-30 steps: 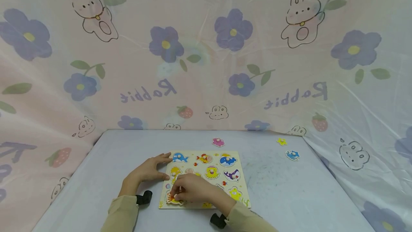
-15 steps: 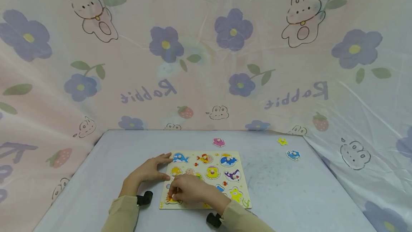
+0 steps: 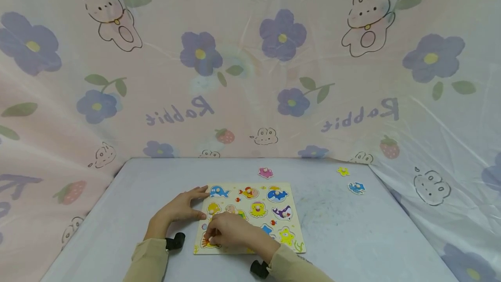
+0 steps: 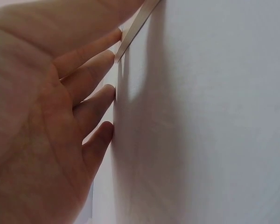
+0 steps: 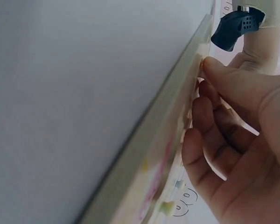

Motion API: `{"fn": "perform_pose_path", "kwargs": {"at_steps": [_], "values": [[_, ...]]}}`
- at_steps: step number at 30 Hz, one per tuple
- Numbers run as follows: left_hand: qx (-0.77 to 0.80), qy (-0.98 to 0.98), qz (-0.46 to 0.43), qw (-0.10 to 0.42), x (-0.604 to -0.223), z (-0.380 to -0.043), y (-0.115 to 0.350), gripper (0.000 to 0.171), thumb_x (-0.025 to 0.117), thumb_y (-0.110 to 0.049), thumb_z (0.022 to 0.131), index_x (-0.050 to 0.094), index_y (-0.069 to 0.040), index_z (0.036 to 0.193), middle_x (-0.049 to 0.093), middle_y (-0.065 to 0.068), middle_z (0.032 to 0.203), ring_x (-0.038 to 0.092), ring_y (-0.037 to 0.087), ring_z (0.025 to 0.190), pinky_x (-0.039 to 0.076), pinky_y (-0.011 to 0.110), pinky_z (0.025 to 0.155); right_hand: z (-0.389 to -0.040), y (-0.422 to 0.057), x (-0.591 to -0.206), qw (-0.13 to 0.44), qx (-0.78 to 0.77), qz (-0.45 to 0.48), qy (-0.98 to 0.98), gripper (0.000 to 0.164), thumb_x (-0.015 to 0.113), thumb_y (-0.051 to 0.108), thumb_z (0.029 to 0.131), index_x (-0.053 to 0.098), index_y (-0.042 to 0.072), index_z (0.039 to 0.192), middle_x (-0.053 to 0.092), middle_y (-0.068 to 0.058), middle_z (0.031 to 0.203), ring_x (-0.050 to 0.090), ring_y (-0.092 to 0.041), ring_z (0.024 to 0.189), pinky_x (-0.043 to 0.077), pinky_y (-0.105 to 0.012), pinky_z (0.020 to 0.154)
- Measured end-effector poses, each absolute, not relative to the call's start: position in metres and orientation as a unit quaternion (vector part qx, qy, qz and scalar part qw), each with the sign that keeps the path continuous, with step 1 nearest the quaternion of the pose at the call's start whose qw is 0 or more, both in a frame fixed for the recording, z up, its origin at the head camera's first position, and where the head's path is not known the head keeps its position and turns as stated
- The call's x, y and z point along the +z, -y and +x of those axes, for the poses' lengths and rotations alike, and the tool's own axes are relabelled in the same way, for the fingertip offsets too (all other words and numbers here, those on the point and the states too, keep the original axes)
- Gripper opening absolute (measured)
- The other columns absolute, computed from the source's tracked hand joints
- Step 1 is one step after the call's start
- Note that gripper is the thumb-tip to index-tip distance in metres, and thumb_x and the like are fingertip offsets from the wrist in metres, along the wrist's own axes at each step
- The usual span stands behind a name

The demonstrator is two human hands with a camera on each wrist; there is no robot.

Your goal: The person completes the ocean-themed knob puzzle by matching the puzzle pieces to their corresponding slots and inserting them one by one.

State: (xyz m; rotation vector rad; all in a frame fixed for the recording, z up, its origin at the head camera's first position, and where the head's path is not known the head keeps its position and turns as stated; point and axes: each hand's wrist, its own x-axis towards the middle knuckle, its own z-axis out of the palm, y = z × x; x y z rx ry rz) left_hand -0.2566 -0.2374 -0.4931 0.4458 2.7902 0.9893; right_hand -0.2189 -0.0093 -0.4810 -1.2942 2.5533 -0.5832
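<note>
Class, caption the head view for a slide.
Left grip at the board, right grip on its orange piece; three pieces loose.

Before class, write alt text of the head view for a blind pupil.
A right hand pinches an orange piece at the near left corner of a puzzle board; the left hand touches its left edge. A pink piece, yellow piece and blue piece lie loose.
</note>
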Motion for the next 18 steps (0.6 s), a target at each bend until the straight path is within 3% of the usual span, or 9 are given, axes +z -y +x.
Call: {"fn": "perform_pose_path", "kwargs": {"at_steps": [6,11,18], "values": [[0.330,-0.928,0.157,0.074,-0.491,-0.255,0.239,0.076,0.091,-0.035,0.079,0.062,-0.010,0.145,0.040,0.011,0.165,0.025,0.046,0.154,0.017,0.077,0.119,-0.217,0.006,-0.476,0.121,-0.217,-0.440,-0.863,0.009,0.077,0.016,0.096,0.079,0.020,0.103,0.064,0.018,0.089,0.052,0.007,0.076,0.048,-0.010,0.071],[0.328,-0.928,0.160,0.073,-0.491,-0.254,0.239,0.076,0.091,-0.034,0.079,0.062,-0.010,0.145,0.040,0.012,0.165,0.026,0.046,0.154,0.016,0.077,0.119,-0.219,-0.008,-0.469,0.132,-0.252,-0.445,-0.849,0.017,0.072,0.021,0.100,0.079,0.018,0.115,0.070,0.018,0.098,0.058,0.008,0.081,0.051,-0.011,0.076],[0.330,-0.928,0.156,0.072,-0.491,-0.254,0.238,0.076,0.092,-0.032,0.078,0.063,-0.010,0.145,0.040,0.012,0.165,0.026,0.046,0.154,0.017,0.077,0.118,-0.230,-0.042,-0.458,0.084,-0.316,-0.412,-0.851,0.021,0.070,0.023,0.102,0.076,0.016,0.121,0.071,0.013,0.113,0.061,0.004,0.091,0.054,-0.016,0.078]]}}
